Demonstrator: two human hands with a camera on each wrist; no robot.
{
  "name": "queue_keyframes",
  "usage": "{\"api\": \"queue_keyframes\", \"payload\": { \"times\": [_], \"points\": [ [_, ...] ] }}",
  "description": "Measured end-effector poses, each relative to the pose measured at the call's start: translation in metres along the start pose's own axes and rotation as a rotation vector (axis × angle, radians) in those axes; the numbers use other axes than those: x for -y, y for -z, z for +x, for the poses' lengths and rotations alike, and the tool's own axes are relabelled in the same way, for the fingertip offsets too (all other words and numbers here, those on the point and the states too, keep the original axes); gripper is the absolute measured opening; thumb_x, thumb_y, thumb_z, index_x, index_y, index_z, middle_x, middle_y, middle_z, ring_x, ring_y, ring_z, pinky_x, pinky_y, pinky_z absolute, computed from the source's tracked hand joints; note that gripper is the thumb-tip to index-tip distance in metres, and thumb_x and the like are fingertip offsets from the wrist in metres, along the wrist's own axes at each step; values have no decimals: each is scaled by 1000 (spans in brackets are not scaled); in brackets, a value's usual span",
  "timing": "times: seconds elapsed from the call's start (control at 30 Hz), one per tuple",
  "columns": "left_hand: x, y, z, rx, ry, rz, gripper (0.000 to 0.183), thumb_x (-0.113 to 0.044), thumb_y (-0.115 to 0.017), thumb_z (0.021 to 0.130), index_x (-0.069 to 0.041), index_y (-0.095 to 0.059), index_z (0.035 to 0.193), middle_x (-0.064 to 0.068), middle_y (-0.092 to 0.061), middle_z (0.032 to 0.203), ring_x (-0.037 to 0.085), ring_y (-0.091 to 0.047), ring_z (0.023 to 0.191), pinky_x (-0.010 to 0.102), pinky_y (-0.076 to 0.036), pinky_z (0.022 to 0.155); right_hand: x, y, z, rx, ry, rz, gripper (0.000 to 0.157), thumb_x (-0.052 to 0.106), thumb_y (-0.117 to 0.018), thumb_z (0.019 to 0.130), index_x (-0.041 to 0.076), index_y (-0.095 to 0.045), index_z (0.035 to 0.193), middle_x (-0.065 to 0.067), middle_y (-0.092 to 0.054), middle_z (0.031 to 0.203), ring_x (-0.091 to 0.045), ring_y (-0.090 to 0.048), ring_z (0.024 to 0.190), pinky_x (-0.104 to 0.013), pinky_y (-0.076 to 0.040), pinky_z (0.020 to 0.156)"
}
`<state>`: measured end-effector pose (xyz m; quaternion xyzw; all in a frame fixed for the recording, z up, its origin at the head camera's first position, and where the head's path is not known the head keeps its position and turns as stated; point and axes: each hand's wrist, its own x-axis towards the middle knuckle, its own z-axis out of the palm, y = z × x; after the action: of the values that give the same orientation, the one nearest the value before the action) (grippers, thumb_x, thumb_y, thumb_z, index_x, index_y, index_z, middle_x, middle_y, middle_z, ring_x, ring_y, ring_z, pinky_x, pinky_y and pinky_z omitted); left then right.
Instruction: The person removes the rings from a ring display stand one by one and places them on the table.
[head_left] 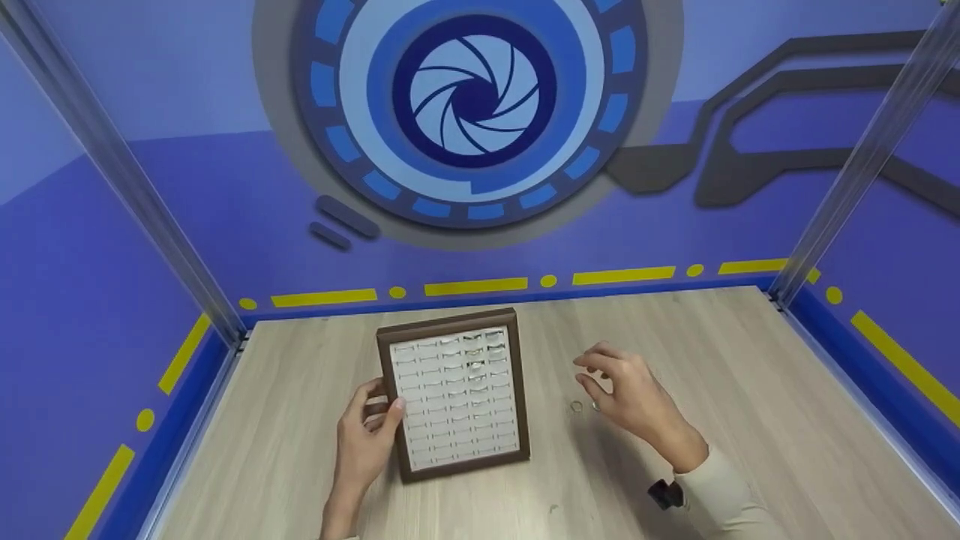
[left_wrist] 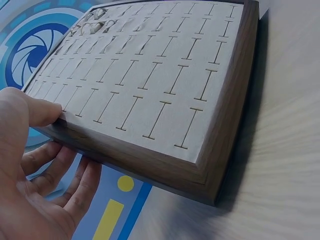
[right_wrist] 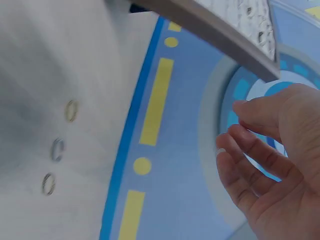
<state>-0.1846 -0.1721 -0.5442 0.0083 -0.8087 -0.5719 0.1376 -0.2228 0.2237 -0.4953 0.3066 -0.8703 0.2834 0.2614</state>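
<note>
My left hand [head_left: 366, 431] grips the left edge of a ring display tray [head_left: 461, 448], with the thumb on the front and fingers behind. The tray has a dark brown wooden frame and a pale slotted pad, and is tilted up. Several rings [head_left: 475, 365] sit in slots near its upper right. To the right of the tray, my right hand [head_left: 634, 394] hovers above the table with loosely bent fingers and nothing visible between them. In the right wrist view a gold ring [right_wrist: 71, 110], a silver ring [right_wrist: 57, 149] and another ring [right_wrist: 48, 184] lie on the table.
The light wood table [head_left: 300, 420] is bounded by blue printed panels [head_left: 480, 255] at the back and both sides. Metal posts [head_left: 832, 165] stand at the back corners. A black device [head_left: 666, 493] is worn at the right wrist, by the sleeve.
</note>
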Motion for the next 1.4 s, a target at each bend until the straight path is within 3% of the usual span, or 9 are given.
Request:
{"api": "queue_keyframes", "payload": {
  "times": [0.23, 0.57, 1.03, 1.4],
  "points": [
    [1, 0, 2, -13, -30, -4, 44, -20, -69, 106, -3, -58, 145, 16, -65, 131, 28, -68, 112, 39, -62, 99, 14, -4, 18, -89, 83, 41, 28, -9, -87, 82, 2, -79, 107, -7, -75, 102, -20, -73, 86, -33, -63, 66],
    [0, -1, 2, -7, -19, -25, 43, -17, -70, 106, -4, -58, 145, 15, -64, 131, 27, -68, 112, 29, -61, 96, 30, -13, 34, -89, 88, 79, 27, -6, -86, 85, 5, -79, 108, -6, -74, 102, -21, -73, 87, -31, -63, 68],
    [3, -1, -1, 1, -7, -26, 43, -19, -68, 107, -5, -57, 146, 15, -64, 132, 27, -68, 113, 34, -61, 99, 48, -36, 52, -72, 107, 109, 21, -4, -84, 88, 2, -79, 108, -8, -73, 102, -19, -71, 86, -30, -63, 71],
    [1, 1, -1, 9, -11, -30, 43, -22, -68, 107, -8, -58, 147, 13, -64, 133, 26, -68, 114, 37, -61, 102, 63, -57, 65, -122, 148, 43, 22, -10, -84, 84, 0, -78, 103, -10, -70, 99, -19, -71, 84, -28, -63, 70]
  ]
}}
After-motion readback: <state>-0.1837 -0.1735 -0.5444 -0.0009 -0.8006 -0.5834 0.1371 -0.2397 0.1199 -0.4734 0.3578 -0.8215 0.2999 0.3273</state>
